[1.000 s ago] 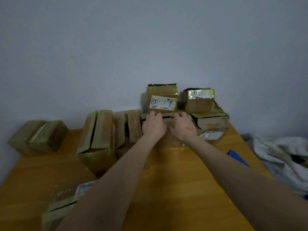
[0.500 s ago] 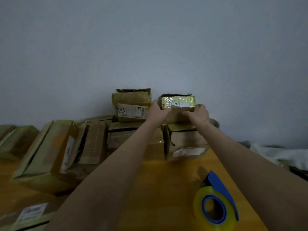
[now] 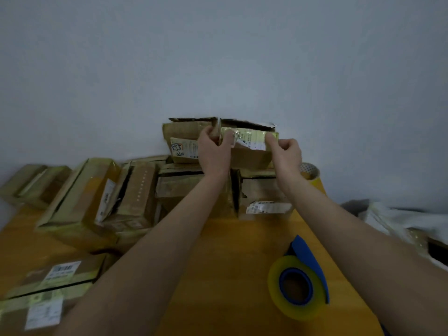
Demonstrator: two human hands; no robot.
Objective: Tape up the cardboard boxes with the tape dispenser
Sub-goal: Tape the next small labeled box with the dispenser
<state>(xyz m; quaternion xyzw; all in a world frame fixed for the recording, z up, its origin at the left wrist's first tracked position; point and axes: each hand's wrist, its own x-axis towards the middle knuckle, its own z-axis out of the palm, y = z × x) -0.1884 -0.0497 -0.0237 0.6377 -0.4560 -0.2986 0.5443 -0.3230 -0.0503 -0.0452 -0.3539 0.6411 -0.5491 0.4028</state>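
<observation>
Step in hand is judged as a pick-off: the small taped box (image 3: 249,154), top right of the stack at frame centre against the wall, is to be brought down to the surface (image 3: 230,251) for taping. It is clamped at both ends. The left hand (image 3: 213,151) is curled round its left end, at the seam with the labelled box (image 3: 184,144) right beside it. The right hand (image 3: 287,154) is pinched on the right front corner, thumb up on the glossy tape band. Both forearms are stretched forward and up, wrists about level. To be done well: the box should be lifted straight up before being drawn back, so the neighbour and the lower boxes (image 3: 264,190) aren't dragged. The top flaps look loose, so grip is better kept on the walls. The tape dispenser (image 3: 300,280), blue with a yellowish roll, lies at lower right of the frame, well apart from both hands. The bare surface just left of it is judged the set-down spot. A spare tape roll (image 3: 309,171) sits just right of the stack.
</observation>
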